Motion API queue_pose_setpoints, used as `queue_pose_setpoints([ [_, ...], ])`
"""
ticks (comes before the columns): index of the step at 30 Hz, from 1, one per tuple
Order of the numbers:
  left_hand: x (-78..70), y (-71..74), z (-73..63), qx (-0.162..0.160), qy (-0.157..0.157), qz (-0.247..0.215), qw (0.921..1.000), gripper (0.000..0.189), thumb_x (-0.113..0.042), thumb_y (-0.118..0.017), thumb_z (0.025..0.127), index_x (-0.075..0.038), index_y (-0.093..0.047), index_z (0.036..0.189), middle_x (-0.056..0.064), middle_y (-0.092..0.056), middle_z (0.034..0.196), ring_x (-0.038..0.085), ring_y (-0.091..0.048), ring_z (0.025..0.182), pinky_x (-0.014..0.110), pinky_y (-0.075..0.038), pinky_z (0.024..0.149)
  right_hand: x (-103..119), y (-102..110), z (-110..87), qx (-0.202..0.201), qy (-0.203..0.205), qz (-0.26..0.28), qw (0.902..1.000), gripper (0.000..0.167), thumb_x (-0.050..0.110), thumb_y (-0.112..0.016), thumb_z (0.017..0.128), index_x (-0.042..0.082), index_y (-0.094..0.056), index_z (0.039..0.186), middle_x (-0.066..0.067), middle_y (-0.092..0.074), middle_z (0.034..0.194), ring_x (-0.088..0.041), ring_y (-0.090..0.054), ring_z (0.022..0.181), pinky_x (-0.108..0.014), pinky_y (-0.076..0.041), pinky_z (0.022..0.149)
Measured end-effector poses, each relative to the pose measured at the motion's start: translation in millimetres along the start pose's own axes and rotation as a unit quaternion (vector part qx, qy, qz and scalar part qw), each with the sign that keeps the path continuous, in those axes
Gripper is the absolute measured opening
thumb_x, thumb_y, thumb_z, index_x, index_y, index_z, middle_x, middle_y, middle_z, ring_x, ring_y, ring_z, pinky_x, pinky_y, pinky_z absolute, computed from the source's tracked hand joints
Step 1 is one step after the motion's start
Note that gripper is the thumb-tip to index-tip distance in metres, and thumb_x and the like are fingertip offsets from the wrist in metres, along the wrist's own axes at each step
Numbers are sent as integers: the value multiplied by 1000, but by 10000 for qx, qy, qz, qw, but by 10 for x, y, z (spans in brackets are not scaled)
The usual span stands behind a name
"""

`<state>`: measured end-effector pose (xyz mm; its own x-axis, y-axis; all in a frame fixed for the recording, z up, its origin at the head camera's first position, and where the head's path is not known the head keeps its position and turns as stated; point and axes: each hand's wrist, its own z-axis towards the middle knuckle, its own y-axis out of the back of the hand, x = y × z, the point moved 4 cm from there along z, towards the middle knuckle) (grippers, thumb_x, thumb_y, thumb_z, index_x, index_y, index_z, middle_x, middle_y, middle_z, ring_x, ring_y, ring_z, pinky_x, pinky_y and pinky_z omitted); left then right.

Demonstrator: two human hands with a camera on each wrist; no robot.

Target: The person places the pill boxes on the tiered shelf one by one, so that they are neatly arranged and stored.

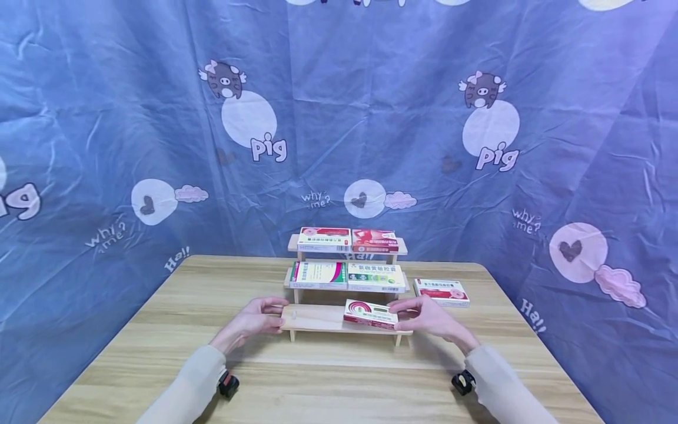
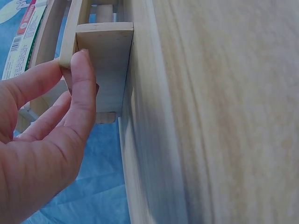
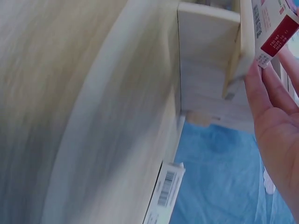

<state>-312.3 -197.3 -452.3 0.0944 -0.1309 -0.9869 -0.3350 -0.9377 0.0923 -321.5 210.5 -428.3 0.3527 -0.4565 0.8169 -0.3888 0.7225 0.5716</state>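
A three-tier wooden display shelf (image 1: pixel 318 315) stands on the table. At the left end of its lowest board, my left hand (image 1: pixel 254 318) pinches the board between thumb and fingers; the left wrist view shows the thumb (image 2: pixel 83 88) against its edge. My right hand (image 1: pixel 428 318) holds a small white and dark-red medicine box (image 1: pixel 371 314) by its right end, over the right part of the same board. In the right wrist view that box (image 3: pixel 279 35) sits tilted just above the board's end, with fingers (image 3: pixel 257 88) under its corner.
On the middle tier lie a green-and-magenta box (image 1: pixel 319 275) and a yellow-white box (image 1: pixel 376 278). The top tier carries two red-and-white boxes, left (image 1: pixel 324 239) and right (image 1: pixel 375 240). Another box (image 1: pixel 442 292) lies on the table (image 1: pixel 339 388) right of the shelf. A blue curtain (image 1: pixel 339 118) hangs behind.
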Motion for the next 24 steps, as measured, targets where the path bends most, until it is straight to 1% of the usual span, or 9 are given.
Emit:
queue_pose_setpoints([
  [3, -10, -4, -7, -14, 27, -5, 10000, 60, 7, -66, 83, 10, -42, 138, 32, -53, 132, 20, -68, 89, 36, -61, 83, 19, -76, 45, 29, -67, 181, 9998, 36, 26, -80, 80, 14, -73, 114, -11, -63, 133, -25, -57, 123, -14, -47, 94],
  [7, -19, -5, -10, -23, 42, -1, 10000, 61, 7, -66, 83, 11, -42, 138, 31, -54, 131, 20, -68, 89, 36, -61, 82, 48, -162, 116, 74, -44, 315, 9995, 37, 26, -81, 80, 13, -73, 114, -11, -63, 132, -21, -58, 121, -15, -48, 93],
  [10, -22, -7, -11, -5, 32, -4, 10000, 61, 7, -66, 83, 11, -41, 139, 31, -54, 131, 20, -68, 89, 37, -61, 83, 88, -207, 160, 80, 41, 234, 9997, 36, 26, -81, 80, 13, -73, 113, -11, -64, 132, -21, -59, 120, -15, -49, 92],
  [13, -26, -10, -11, 6, 25, -1, 10000, 61, 7, -66, 83, 10, -41, 139, 31, -54, 131, 20, -68, 88, 37, -61, 83, 130, -244, 197, 85, 131, 180, 9997, 36, 24, -81, 80, 12, -73, 113, -12, -64, 131, -23, -61, 118, -15, -51, 90],
  [15, -29, -11, -12, 5, 30, 16, 10000, 61, 7, -66, 83, 10, -41, 139, 31, -53, 132, 19, -68, 88, 38, -61, 83, 147, -274, 221, 99, 156, 262, 9995, 35, 21, -81, 80, 11, -73, 112, -13, -64, 130, -24, -63, 115, -16, -53, 86],
  [18, -30, -13, -15, 28, 7, 30, 10000, 62, 7, -66, 83, 10, -40, 140, 31, -53, 132, 19, -68, 88, 38, -61, 83, 142, -322, 266, 132, 179, 367, 9991, 35, 20, -81, 79, 10, -73, 112, -14, -64, 130, -21, -65, 110, -17, -55, 83],
  [21, -27, -14, -20, 49, -16, 14, 10000, 63, 7, -65, 83, 11, -39, 140, 31, -53, 132, 19, -68, 88, 37, -61, 82, 149, -370, 303, 156, 200, 319, 9992, 35, 21, -82, 79, 11, -74, 112, -14, -64, 131, -16, -65, 109, -18, -55, 84],
  [24, -24, -16, -25, 48, -20, -9, 10000, 63, 7, -65, 83, 12, -39, 140, 31, -53, 131, 19, -67, 88, 36, -61, 82, 193, -423, 329, 197, 232, 274, 9992, 36, 22, -81, 79, 10, -73, 113, -15, -63, 132, -17, -65, 111, -19, -56, 86],
])
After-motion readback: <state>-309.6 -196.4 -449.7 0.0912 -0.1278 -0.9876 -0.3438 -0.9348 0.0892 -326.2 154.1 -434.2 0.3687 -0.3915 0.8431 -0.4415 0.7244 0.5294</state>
